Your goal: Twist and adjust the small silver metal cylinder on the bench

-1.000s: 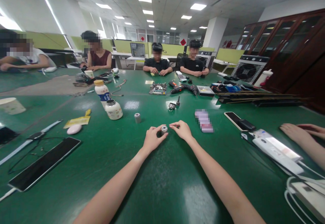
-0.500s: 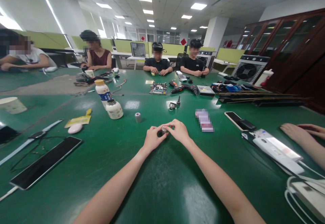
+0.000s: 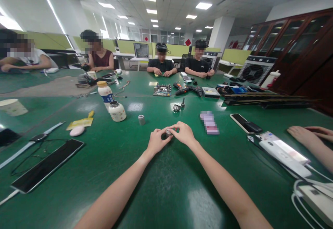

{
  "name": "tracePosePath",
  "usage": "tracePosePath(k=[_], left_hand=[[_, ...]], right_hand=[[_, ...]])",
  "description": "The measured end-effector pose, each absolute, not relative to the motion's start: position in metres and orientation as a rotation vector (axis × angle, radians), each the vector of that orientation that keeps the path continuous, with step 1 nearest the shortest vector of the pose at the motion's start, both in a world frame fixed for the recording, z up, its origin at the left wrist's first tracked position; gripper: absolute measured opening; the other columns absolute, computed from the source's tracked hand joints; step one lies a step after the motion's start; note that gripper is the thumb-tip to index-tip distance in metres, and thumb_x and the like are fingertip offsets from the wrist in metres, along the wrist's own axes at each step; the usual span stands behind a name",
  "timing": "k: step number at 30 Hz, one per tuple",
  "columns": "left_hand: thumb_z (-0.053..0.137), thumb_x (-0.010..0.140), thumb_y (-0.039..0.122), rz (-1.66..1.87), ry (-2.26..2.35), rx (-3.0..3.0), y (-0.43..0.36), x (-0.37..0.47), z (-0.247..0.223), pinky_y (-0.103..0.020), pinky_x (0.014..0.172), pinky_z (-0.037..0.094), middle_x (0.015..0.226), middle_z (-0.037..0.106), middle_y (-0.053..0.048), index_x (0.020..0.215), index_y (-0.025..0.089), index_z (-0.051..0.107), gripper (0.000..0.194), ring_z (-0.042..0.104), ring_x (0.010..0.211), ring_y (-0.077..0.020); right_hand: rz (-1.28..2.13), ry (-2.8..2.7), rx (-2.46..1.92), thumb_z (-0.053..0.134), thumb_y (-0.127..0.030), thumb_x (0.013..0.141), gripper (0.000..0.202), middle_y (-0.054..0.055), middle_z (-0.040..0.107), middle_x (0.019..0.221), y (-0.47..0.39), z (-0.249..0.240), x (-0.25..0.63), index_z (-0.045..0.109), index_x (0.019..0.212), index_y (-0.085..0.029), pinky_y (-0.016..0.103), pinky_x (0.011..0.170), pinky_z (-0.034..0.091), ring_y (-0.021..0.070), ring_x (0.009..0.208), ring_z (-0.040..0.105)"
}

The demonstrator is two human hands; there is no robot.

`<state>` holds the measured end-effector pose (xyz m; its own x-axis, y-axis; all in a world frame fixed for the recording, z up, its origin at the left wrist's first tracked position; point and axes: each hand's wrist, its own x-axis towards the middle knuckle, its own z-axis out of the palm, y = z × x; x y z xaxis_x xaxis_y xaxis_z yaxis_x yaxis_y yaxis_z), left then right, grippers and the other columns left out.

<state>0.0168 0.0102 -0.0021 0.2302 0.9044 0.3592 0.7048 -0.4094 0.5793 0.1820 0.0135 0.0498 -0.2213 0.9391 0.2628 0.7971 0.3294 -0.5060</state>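
Observation:
A small silver metal cylinder (image 3: 168, 132) stands on the green table between my two hands. My left hand (image 3: 156, 143) is closed on it, thumb and fingers gripping its side from the left. From the right, my right hand (image 3: 184, 134) pinches at its top, with the fingertips touching the rim. Part of the cylinder is hidden behind the fingers. A second silver cylinder (image 3: 141, 119) of similar look stands upright to the left, apart from my hands. Beyond them lie a dark chuck-like piece (image 3: 182, 103) and a metal piece with a ring (image 3: 176, 108).
On the left are a white jar (image 3: 117, 112), a bottle (image 3: 103, 89), a tablet-like device (image 3: 48, 166) and a watch (image 3: 39, 138). Ahead sit a circuit board (image 3: 162, 90) and power drills (image 3: 182, 90). Phones (image 3: 283, 149) and another person's hand (image 3: 299, 134) are at right.
My hands stay in nearly the same place on the cylinder. The right fingers shift very slightly at its top.

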Motion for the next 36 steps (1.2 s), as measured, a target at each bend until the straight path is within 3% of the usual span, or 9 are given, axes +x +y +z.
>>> tracePosePath(k=[11, 20, 23, 31, 36], left_hand=[[0.064, 0.082, 0.043, 0.966, 1.492, 2.215, 0.010, 0.016, -0.003, -0.036, 0.086, 0.044, 0.097, 0.072, -0.002, 0.123, 0.031, 0.061, 0.043, 0.058, 0.095, -0.0216], [0.065, 0.082, 0.042, 0.962, 1.499, 2.210, 0.011, 0.017, -0.003, -0.036, 0.088, 0.044, 0.103, 0.071, -0.002, 0.124, 0.030, 0.061, 0.044, 0.058, 0.095, -0.0212], [0.065, 0.082, 0.041, 0.959, 1.499, 2.208, 0.010, 0.017, -0.002, -0.035, 0.088, 0.044, 0.104, 0.071, -0.001, 0.124, 0.031, 0.061, 0.044, 0.058, 0.095, -0.0212], [0.065, 0.081, 0.042, 0.943, 1.530, 2.211, 0.010, 0.017, -0.002, -0.036, 0.086, 0.044, 0.095, 0.071, -0.003, 0.123, 0.029, 0.062, 0.044, 0.058, 0.095, -0.0222], [0.066, 0.081, 0.040, 0.962, 1.534, 2.216, 0.010, 0.017, -0.003, -0.035, 0.083, 0.045, 0.092, 0.070, -0.003, 0.123, 0.029, 0.062, 0.044, 0.058, 0.092, -0.0218]], right_hand=[[0.312, -1.937, -1.695, 0.063, -0.040, 0.086, 0.018, 0.001, 0.063, 0.079, 0.027, 0.038, 0.202, 0.076, 0.095, -0.031, 0.023, 0.065, 0.039, 0.0141, 0.073, 0.057], [0.532, -2.066, -1.830, 0.066, -0.042, 0.083, 0.023, -0.002, 0.069, 0.079, 0.030, 0.023, 0.207, 0.074, 0.103, -0.032, 0.020, 0.060, 0.036, 0.0115, 0.071, 0.060], [0.533, -2.062, -1.829, 0.066, -0.042, 0.083, 0.019, -0.001, 0.068, 0.077, 0.031, 0.024, 0.208, 0.075, 0.097, -0.032, 0.021, 0.058, 0.035, 0.0117, 0.069, 0.059], [0.453, -1.833, -1.530, 0.064, -0.045, 0.084, 0.025, -0.001, 0.061, 0.069, 0.030, 0.037, 0.198, 0.077, 0.096, -0.027, 0.021, 0.058, 0.036, 0.0112, 0.063, 0.052], [0.453, -1.917, -1.453, 0.065, -0.039, 0.085, 0.020, 0.000, 0.059, 0.072, 0.021, 0.046, 0.187, 0.076, 0.097, -0.030, 0.021, 0.060, 0.036, 0.0111, 0.065, 0.052]])
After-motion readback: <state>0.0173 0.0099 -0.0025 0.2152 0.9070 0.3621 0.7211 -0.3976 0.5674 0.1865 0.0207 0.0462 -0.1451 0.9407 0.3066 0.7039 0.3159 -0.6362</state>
